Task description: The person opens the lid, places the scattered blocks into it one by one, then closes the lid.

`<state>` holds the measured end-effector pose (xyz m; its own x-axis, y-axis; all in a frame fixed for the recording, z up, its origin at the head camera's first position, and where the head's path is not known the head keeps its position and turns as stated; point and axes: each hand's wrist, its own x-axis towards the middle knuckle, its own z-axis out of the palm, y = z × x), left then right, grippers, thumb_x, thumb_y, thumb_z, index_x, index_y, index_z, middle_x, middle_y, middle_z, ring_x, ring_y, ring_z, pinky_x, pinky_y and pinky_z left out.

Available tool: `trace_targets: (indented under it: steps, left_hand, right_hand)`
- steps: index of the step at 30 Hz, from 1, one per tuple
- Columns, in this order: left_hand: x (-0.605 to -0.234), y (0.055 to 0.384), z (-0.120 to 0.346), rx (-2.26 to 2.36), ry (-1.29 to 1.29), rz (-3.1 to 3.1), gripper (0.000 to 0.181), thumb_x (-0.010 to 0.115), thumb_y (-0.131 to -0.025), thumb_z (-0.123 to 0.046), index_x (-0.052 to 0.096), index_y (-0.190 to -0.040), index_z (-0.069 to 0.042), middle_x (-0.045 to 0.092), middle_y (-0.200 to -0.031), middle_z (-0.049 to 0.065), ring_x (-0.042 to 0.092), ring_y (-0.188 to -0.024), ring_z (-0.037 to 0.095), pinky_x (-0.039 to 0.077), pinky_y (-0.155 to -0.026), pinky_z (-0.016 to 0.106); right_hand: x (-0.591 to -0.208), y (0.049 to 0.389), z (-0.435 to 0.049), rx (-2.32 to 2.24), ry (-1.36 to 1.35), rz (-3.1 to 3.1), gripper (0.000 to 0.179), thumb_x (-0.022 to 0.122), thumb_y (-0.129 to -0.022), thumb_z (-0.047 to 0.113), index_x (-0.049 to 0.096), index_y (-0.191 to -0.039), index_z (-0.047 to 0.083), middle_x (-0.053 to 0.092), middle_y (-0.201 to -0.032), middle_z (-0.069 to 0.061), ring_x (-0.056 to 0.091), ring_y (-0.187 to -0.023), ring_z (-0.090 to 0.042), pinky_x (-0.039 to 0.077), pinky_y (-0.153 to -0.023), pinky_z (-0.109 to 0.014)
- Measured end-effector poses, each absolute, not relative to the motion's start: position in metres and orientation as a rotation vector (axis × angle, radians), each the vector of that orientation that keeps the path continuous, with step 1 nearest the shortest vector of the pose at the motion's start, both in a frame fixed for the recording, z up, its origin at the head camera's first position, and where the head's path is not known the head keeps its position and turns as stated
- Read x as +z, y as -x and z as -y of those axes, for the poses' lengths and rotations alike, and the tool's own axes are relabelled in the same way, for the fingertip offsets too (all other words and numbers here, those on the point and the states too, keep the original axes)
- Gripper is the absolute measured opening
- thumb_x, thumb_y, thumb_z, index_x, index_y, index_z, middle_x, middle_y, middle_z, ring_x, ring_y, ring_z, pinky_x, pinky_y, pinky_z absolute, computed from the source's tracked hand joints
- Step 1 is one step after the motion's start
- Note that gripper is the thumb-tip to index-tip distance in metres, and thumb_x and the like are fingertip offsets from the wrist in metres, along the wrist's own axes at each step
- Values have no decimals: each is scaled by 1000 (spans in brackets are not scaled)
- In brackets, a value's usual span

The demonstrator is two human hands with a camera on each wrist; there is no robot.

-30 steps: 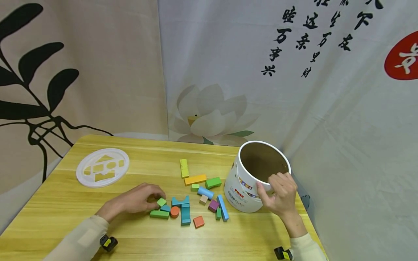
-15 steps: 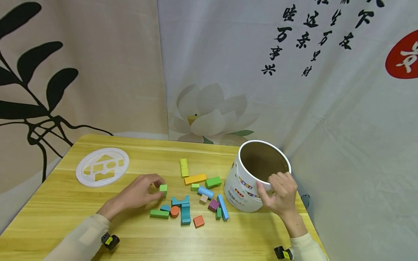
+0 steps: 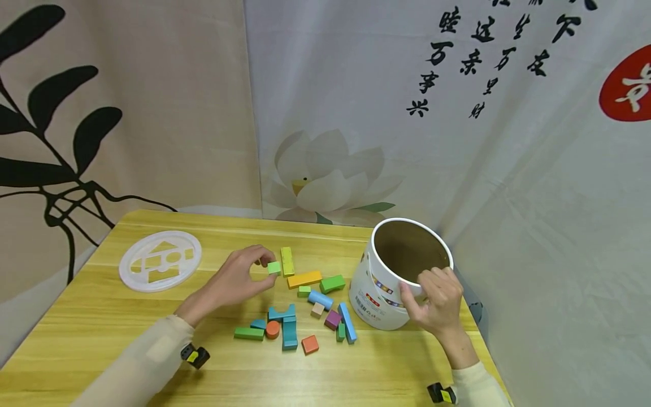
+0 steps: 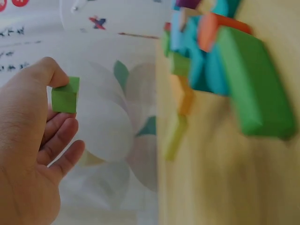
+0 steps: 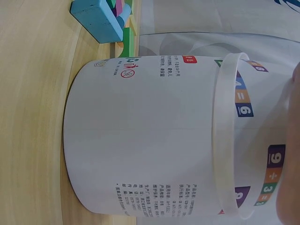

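A small light-green block (image 3: 274, 268) is pinched between the thumb and fingertips of my left hand (image 3: 236, 278), raised above the table near the yellow block (image 3: 287, 262). In the left wrist view the same green block (image 4: 65, 96) shows clear of the tabletop. My right hand (image 3: 438, 299) grips the near rim of a white bucket (image 3: 378, 299), thumb outside and fingers curled over the edge. The bucket stands upright with its top uncovered. In the right wrist view its printed wall (image 5: 150, 140) fills most of the picture, with only part of the hand showing.
Several loose blocks lie mid-table, among them an orange bar (image 3: 304, 280), a blue bar (image 3: 347, 323), a red block (image 3: 309, 345) and a long green block (image 3: 249, 333). A white lid with cut-out shapes (image 3: 133, 277) lies at left. Printed cloth (image 3: 330, 85) hangs behind the table (image 3: 203, 373).
My left hand has lifted the light-green block from beside the blue and long green blocks and carried it away from me and rightward. My right hand and the bucket have stayed put.
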<state>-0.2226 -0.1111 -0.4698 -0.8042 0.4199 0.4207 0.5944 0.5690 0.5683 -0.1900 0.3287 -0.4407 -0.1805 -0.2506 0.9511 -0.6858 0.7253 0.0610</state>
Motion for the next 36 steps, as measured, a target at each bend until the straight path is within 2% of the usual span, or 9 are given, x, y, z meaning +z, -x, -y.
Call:
trace_targets:
  steps: [10, 23, 36]
  left_hand:
    - [-435, 242, 60, -1076, 1078, 2350, 21, 89, -91, -14, 76, -108, -13, 76, -99, -2, 66, -92, 13, 61, -81, 30]
    - [-386, 259, -1, -1024, 1250, 2309, 21, 86, -95, -18, 75, -110, -10, 76, -105, 3, 68, -98, 18, 63, -90, 33]
    - [-362, 268, -58, -1010, 1360, 2290, 19, 81, -101, -18, 76, -115, -8, 79, -110, 6, 71, -103, 21, 61, -95, 34]
  right_hand:
    - [-440, 189, -330, 460, -742, 1759, 56, 66, -100, 34, 35, -59, 11, 24, -57, 9, 22, -55, -10, 21, -58, -33]
    - [-440, 188, -331, 451, -751, 1767, 56, 66, -100, 33, 34, -59, 11, 23, -57, 9, 21, -55, -9, 21, -58, -33]
    - [-438, 188, -330, 443, -761, 1786, 56, 64, -102, 34, 36, -59, 12, 24, -57, 10, 22, -55, -7, 20, -58, -32]
